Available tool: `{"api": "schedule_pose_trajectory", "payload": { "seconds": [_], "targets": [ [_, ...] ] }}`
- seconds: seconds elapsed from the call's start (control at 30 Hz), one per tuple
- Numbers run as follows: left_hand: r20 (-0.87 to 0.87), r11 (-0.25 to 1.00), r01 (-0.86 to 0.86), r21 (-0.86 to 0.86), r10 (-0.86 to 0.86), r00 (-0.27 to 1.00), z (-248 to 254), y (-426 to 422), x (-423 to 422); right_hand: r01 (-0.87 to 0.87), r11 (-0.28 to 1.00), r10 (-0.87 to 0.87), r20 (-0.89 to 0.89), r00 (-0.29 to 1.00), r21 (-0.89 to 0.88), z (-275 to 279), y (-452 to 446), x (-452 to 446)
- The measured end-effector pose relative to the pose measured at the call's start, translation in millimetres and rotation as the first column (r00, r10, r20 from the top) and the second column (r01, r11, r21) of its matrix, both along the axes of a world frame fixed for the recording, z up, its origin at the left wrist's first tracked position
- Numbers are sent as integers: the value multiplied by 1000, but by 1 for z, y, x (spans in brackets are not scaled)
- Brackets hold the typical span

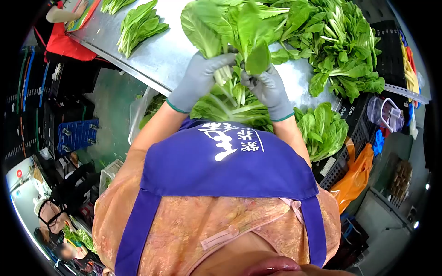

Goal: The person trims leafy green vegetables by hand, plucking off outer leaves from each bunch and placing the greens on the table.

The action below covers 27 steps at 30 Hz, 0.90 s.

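Observation:
In a grey glove, my left hand (197, 78) is closed around the pale stems of a bunch of leafy greens (202, 34), leaves pointing away from me. My right hand (271, 89), gloved the same way, has its fingers curled at a drooping green leaf (258, 59) and seems to pinch it; the fingertips are partly hidden. Below both hands, close to my apron (198, 161), lie more leafy greens (230, 110). Some leaves near the hands are blurred.
A large heap of greens (340, 46) covers the right of the metal table (172, 57). One bunch (138, 30) lies at its left. Another person's arm (64, 14) reaches in at upper left. Black crates (354, 122) and an orange bag (357, 175) are at my right.

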<state>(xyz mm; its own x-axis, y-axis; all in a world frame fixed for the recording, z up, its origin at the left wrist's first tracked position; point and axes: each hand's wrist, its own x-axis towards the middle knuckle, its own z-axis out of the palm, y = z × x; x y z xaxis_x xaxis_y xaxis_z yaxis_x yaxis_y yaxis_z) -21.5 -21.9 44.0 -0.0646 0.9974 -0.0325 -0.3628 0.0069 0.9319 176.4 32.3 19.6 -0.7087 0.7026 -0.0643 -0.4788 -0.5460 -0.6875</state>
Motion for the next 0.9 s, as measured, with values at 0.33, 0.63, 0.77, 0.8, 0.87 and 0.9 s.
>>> {"api": "schedule_pose_trajectory", "payload": {
  "seconds": [0.33, 0.63, 0.77, 0.8, 0.87, 0.9],
  "targets": [
    [140, 984, -116, -135, 134, 981, -17, 10, 4, 234, 970, -216, 199, 956, -71, 8, -15, -17],
    [197, 972, -231, 35, 220, 955, -25, 16, -21, -490, 598, -416, 768, 487, 635, -7, -10, 17],
    [-81, 980, -185, 73, 191, 978, -24, 13, -24, -455, 312, -762, 506, 405, 834, 19, -2, 1],
    [-200, 982, -171, 76, 183, 963, -21, 10, -22, -291, 304, -776, 413, 477, 907, 26, -2, -4],
    [-74, 985, -167, 35, 169, 983, -16, 8, -9, -174, 274, -770, 324, 550, 946, 42, -9, -21],
    [68, 984, -175, -15, 176, 982, -19, 9, -2, -181, 217, -771, 283, 570, 959, 43, -9, -27]
  ]
}}
